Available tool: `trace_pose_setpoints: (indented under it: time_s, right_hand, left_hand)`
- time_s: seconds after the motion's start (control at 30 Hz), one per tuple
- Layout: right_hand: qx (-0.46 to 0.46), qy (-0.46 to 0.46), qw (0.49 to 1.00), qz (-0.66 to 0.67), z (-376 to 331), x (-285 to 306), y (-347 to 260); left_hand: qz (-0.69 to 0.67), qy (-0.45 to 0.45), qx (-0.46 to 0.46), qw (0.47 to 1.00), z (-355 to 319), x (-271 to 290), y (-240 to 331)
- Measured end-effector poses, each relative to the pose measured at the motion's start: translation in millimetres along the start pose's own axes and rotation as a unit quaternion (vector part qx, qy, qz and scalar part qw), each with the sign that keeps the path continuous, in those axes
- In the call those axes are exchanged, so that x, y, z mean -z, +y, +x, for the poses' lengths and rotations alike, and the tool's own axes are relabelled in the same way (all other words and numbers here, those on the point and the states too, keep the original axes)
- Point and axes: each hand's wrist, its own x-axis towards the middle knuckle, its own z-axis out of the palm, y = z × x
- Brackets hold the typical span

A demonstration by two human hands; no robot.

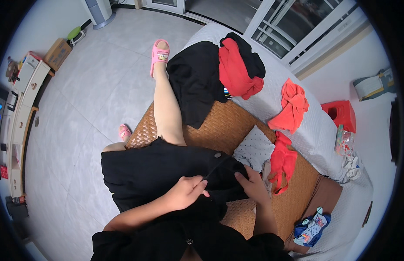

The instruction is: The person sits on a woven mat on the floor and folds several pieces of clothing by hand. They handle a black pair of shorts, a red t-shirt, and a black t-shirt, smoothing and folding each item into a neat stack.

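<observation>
Near the dotted pale cloth (pixel 255 148), the right grip (pixel 255 186) clasps a black garment (pixel 224 175) — thumb uppermost — and the left grip (pixel 187 192) pinches its edge.

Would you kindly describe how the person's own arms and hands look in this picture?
The bare left hand and bare right hand wear no gloves, and no watch or bracelet shows at either wrist. The forearms are uncovered, emerging from short, loose black fabric sleeves.
</observation>
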Motion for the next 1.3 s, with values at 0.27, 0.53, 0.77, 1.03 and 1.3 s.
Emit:
trace_pose_setpoints:
  time_s: [0.27,0.53,0.77,1.03,1.3]
  right_hand:
    - [0.074,0.02,0.991,-0.109,-7.0,-7.0,-23.0]
    - [0.061,0.058,0.98,-0.182,-1.7,-2.7,-0.3]
    - [0.054,0.03,0.984,-0.167,-0.7,-6.8,-24.1]
    - [0.024,-0.017,0.994,-0.101,-6.0,4.0,-2.5]
    - [-0.065,0.009,0.99,-0.128,2.4,-9.9,-11.3]
  left_hand:
    - [0.122,-0.011,0.019,0.992,20.2,-9.0,24.4]
    - [-0.24,0.009,0.162,0.957,8.5,5.2,-32.2]
    - [0.14,0.072,-0.094,0.983,16.4,-12.0,-7.5]
    - [0.018,-0.07,-0.023,0.997,18.5,-14.0,-0.3]
    - [0.077,-0.157,-0.112,0.978,14.3,-36.3,-28.2]
